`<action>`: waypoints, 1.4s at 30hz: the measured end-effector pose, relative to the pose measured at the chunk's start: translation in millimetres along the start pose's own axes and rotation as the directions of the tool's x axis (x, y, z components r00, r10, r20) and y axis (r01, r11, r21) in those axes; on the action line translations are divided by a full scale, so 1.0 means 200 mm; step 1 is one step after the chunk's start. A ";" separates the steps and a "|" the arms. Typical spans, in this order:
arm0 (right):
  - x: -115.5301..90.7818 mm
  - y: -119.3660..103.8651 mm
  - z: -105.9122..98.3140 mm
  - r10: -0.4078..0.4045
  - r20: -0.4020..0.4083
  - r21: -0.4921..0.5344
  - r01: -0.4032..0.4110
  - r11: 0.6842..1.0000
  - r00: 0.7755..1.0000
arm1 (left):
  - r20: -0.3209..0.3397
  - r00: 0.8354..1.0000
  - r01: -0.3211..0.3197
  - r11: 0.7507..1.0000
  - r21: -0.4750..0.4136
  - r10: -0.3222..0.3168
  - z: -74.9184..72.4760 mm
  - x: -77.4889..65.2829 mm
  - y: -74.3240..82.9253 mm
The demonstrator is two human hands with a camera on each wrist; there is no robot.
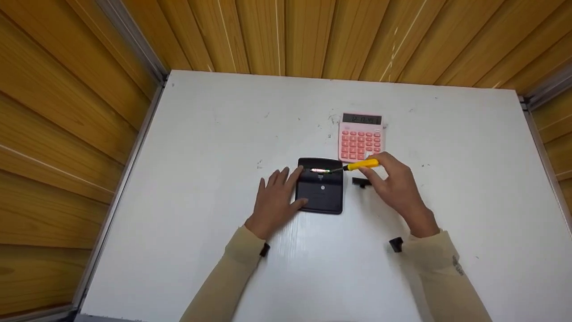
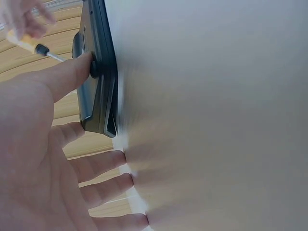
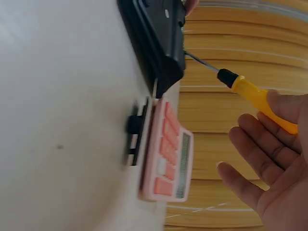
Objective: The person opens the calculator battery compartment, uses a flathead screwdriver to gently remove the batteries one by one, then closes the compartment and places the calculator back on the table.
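A black calculator (image 1: pixel 320 197) lies face down on the table, its battery slot uncovered with a shiny battery (image 1: pixel 320 170) inside. My left hand (image 1: pixel 275 203) steadies its left side, thumb and index finger touching the edge and the other fingers spread, fingertips at the tabletop in the left wrist view. Between thumb and fingers, my right hand (image 1: pixel 397 185) grips the yellow handle of a screwdriver (image 1: pixel 363 164). The screwdriver's thin shaft (image 3: pixel 202 62) slants down to the right end of the battery slot. Its tip is too small to make out clearly.
Beyond the black calculator a pink calculator (image 1: pixel 361 138) lies face up with digits on its display. A small black battery cover (image 1: pixel 361 181) sits on the white table (image 1: pixel 223 134) under my right hand. Wood-patterned panels (image 1: pixel 304 36) border the table.
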State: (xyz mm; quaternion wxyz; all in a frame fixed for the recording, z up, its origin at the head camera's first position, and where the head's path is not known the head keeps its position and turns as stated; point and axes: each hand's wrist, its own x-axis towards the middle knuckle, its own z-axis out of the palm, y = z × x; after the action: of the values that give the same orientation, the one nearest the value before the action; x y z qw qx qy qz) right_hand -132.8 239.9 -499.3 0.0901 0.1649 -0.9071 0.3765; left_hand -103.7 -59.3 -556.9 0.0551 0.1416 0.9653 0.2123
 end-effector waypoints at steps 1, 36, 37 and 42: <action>0.02 -0.04 -0.01 -0.026 0.017 -0.043 0.027 0.999 1.000 | 0.000 1.000 0.001 1.000 0.000 -0.001 0.00 0.00 0.00; 0.08 -0.01 0.05 0.063 -0.013 0.092 -0.061 0.994 0.998 | -0.002 1.000 0.004 1.000 0.008 -0.004 0.00 0.00 0.01; 0.07 0.00 0.05 0.076 -0.019 0.103 -0.073 0.992 0.997 | 0.001 1.000 0.005 1.000 0.004 -0.005 0.00 0.00 0.01; 0.02 0.08 0.05 0.139 -0.032 0.162 -0.132 0.978 0.990 | 0.009 1.000 0.007 1.000 0.005 -0.007 -0.01 0.00 0.01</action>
State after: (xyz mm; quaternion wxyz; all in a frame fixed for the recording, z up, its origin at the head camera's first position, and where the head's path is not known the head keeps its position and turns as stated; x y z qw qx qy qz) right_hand -142.6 241.9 -515.3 0.0703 0.1015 -0.8810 0.4567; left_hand -103.3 -58.3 -554.9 0.0597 0.1391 0.9661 0.2092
